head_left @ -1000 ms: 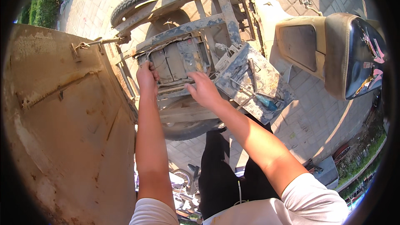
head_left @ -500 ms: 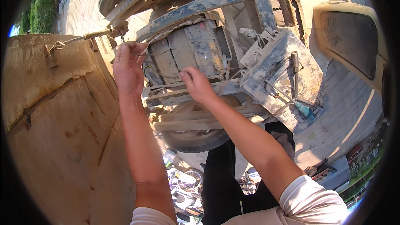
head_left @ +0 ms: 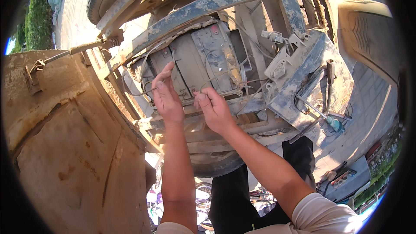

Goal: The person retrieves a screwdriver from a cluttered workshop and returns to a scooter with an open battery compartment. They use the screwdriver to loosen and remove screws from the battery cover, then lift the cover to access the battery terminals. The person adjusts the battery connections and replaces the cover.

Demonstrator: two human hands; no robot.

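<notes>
A dusty battery (head_left: 213,56) sits in a rusty metal frame (head_left: 208,5), with thin wires running over its top. My left hand (head_left: 169,102) is over the battery's near left side, fingers extended close together. A looped wire (head_left: 138,94) runs into that hand and appears held there; the exact grip is hidden. Just to its right, my right hand (head_left: 214,109) is closed, thumb and forefinger pinching a thin wire (head_left: 223,74) that crosses the battery toward the right. The two hands are close but apart.
At left stands a large rusty panel (head_left: 65,147), joined to the frame by a rod (head_left: 73,50). A dirty metal plate (head_left: 320,104) at right carries a socket wrench (head_left: 330,71) and a teal-handled tool (head_left: 334,123). Tyres (head_left: 102,0) lie beyond and below the frame.
My left hand has moved right and nearer, away from the rod and toward my right hand. My right hand has shifted slightly right and nearer. The whole view has shifted a little.
</notes>
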